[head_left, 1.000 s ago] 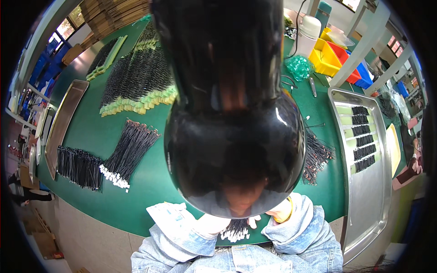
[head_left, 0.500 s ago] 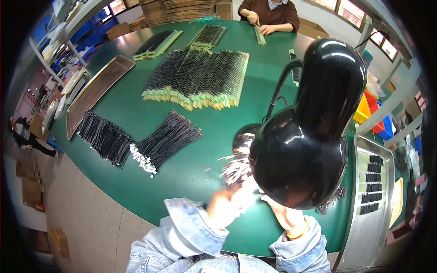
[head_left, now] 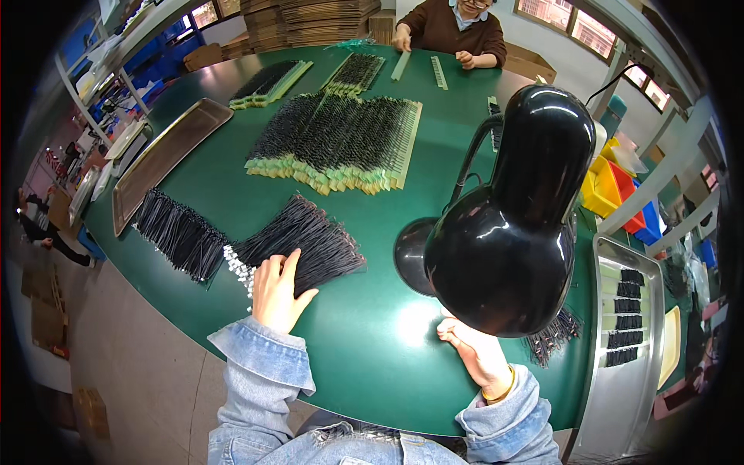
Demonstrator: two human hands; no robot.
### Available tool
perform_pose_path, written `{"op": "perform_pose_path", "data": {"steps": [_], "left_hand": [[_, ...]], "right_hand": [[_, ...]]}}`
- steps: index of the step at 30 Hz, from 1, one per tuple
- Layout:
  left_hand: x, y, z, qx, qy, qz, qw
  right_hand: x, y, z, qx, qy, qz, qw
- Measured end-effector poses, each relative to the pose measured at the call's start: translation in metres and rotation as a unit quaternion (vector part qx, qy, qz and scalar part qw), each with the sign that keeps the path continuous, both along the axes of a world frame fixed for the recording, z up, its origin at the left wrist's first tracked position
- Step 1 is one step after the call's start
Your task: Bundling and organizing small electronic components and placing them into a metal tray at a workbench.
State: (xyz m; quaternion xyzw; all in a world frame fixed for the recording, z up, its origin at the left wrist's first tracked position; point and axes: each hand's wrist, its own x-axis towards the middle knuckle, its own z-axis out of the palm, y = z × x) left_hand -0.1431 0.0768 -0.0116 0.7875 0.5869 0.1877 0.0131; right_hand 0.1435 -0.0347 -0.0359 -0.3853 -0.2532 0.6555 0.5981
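My left hand (head_left: 280, 296) lies over the near end of a bundle of black wire leads (head_left: 314, 240), thumb and index finger spread apart. White connectors (head_left: 239, 267) line the lower left end of this bundle. Beside it, to the left, is a second fanned bundle of black leads (head_left: 180, 235). My right hand (head_left: 477, 353) is curled closed under the black lamp shade (head_left: 504, 256), beside a bright patch of light. The shade covers part of its fingers, and whether they hold anything is hidden. More leads (head_left: 554, 337) lie just right of the shade.
Dark pieces on pale green strips (head_left: 333, 143) cover the table's middle. A long metal tray (head_left: 167, 163) lies left; another tray (head_left: 612, 403) with black pieces stands right. Across the table a co-worker (head_left: 449, 35) handles pale strips. The lamp base (head_left: 412, 256) stands between my hands.
My left hand has moved left from under the lamp to the wire bundle, which now looks wider. The white-ended leads near the lamp are gone from there. The co-worker's hands have moved apart.
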Motion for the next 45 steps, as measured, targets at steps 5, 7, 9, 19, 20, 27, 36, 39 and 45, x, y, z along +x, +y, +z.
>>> {"op": "perform_pose_path", "data": {"steps": [5, 7, 9, 19, 20, 27, 36, 39, 45], "left_hand": [[0.003, -0.032, 0.016, 0.041, -0.026, -0.063, 0.997], [0.018, -0.041, 0.018, 0.03, -0.073, -0.098, 0.992], [0.039, -0.051, 0.026, 0.015, -0.092, -0.136, 0.986], [0.117, -0.068, 0.007, -0.015, -0.203, -0.322, 0.925], [0.117, -0.07, 0.003, -0.022, -0.206, -0.321, 0.924], [0.117, -0.072, -0.005, -0.035, -0.199, -0.322, 0.925], [0.121, -0.073, -0.014, -0.031, -0.222, -0.332, 0.916], [0.115, -0.074, -0.018, -0.033, -0.217, -0.318, 0.923], [0.116, -0.074, -0.013, -0.033, -0.208, -0.328, 0.921]], "right_hand": [[0.003, 0.004, 0.042, -0.009, -0.138, 0.11, 0.984], [0.028, 0.002, 0.041, 0.077, -0.348, 0.114, 0.927], [0.044, 0.003, 0.07, 0.178, -0.509, 0.036, 0.842], [0.167, 0.032, 0.055, 0.172, -0.798, -0.023, 0.578], [0.172, 0.032, 0.054, 0.149, -0.822, 0.014, 0.549], [0.147, 0.024, 0.088, 0.16, -0.81, 0.011, 0.565], [0.091, 0.034, 0.046, 0.264, -0.913, 0.048, 0.307], [0.092, 0.042, 0.033, 0.313, -0.86, 0.054, 0.4], [0.097, 0.006, 0.076, 0.238, -0.822, 0.152, 0.495]]}}
